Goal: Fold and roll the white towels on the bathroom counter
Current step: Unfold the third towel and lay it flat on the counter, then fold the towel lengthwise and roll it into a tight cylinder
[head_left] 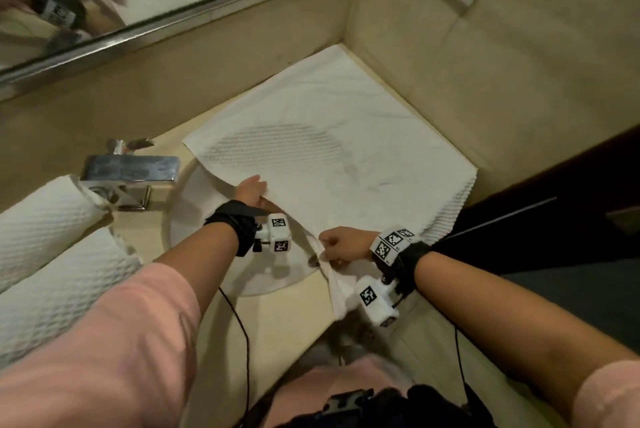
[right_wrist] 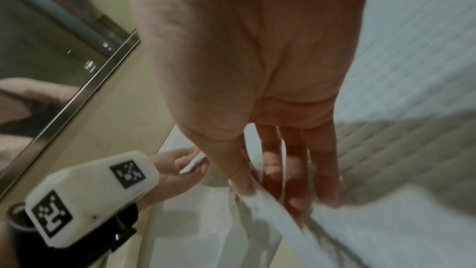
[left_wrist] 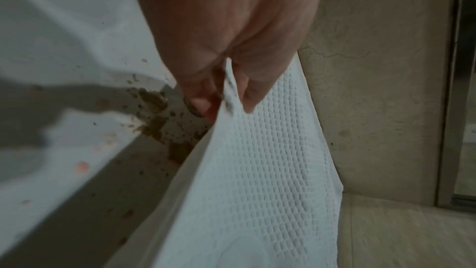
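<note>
My left hand (head_left: 250, 189) pinches the towel (head_left: 332, 150) at its near-left edge over the sink (head_left: 194, 199), and my right hand (head_left: 341, 241) pinches the near corner, so I can fold it evenly. The towel lies spread in the counter's far right corner; two rolled towels (head_left: 52, 237) sit at the left edge.

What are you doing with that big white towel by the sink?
A person is folding a white towel spread flat on the bathroom counter, part of it hanging over the sink. The left hand pinches the towel's near edge, and the right hand grips another part of that edge closer to the body. Two rolled towels already lie left of the faucet.
</note>
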The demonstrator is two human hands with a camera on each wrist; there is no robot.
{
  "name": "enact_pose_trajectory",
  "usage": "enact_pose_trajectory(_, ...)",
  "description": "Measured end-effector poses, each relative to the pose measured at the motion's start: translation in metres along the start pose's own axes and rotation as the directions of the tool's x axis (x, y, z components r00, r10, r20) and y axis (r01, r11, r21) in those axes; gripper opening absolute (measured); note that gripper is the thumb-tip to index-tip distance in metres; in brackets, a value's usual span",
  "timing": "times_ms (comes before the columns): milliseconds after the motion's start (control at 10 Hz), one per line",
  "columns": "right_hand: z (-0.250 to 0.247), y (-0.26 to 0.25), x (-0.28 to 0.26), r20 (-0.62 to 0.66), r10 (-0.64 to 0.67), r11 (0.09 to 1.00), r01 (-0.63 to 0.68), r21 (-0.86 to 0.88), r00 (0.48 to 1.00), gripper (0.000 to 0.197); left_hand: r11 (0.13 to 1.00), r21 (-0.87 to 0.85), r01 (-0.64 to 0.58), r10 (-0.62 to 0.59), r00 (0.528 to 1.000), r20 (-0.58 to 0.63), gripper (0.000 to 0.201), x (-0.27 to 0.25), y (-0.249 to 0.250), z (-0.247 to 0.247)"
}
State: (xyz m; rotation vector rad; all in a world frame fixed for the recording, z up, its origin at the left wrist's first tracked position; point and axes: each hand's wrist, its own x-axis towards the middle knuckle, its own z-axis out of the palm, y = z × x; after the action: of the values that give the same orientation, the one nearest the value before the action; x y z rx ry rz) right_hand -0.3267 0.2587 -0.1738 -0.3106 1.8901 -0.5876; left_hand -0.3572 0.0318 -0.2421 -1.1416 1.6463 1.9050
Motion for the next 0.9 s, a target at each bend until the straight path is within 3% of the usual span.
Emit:
enact_pose_trajectory(100,-0.008,0.027,-0.013,0.009,-0.004,0.959,0.001,0.285,1.000,0.021,0.972,0.226,-0.059,0.095,0.984,-0.149,0.038,0.017,0.013,-0.005)
enact_pose_trajectory(200,-0.017,0.053,-0.022,-0.002,0.005,0.844,-0.003,0.537,1.000,0.013,0.713,0.696,0.090,0.157,0.946,-0.284,0.041,0.043,0.024,0.010)
enact_pose_trajectory(300,-0.028,0.070,-0.033,-0.040,0.019,0.798,0.009,0.603,0.999,0.010,0.918,-0.226,-0.326,0.131,0.787,-0.603,0.048,0.016,0.053,0.041)
enact_pose_trajectory(400,-0.043,0.083,-0.047,-0.203,-0.006,0.777,0.132,0.615,0.979,0.015,0.905,-0.125,-0.406,0.281,0.793,-0.540,0.051,-0.020,0.068,0.074)
enact_pose_trajectory(500,-0.062,0.099,-0.060,-0.321,0.007,0.738,0.212,0.641,0.947,0.016,0.914,0.127,-0.386,0.394,0.762,-0.514,0.057,-0.037,0.096,0.100)
enact_pose_trajectory(600,-0.087,0.112,-0.069,-0.386,-0.010,0.861,0.205,0.465,0.922,0.023,0.820,0.377,-0.431,0.567,0.699,-0.435,0.062,-0.035,0.117,0.128)
enact_pose_trajectory(700,-0.117,0.125,-0.079,-0.435,0.004,0.932,0.154,0.328,0.900,0.050,0.725,0.496,-0.478,0.681,0.608,-0.408,0.063,-0.036,0.138,0.156)
enact_pose_trajectory(800,-0.150,0.149,-0.082,-0.470,-0.036,0.954,0.170,0.246,0.882,0.065,0.673,0.576,-0.464,0.730,0.542,-0.416,0.063,-0.038,0.157,0.191)
enact_pose_trajectory(900,-0.186,0.178,-0.081,-0.522,-0.065,0.953,0.208,0.220,0.850,0.061,0.657,0.606,-0.449,0.744,0.518,-0.423,0.064,-0.035,0.170,0.225)
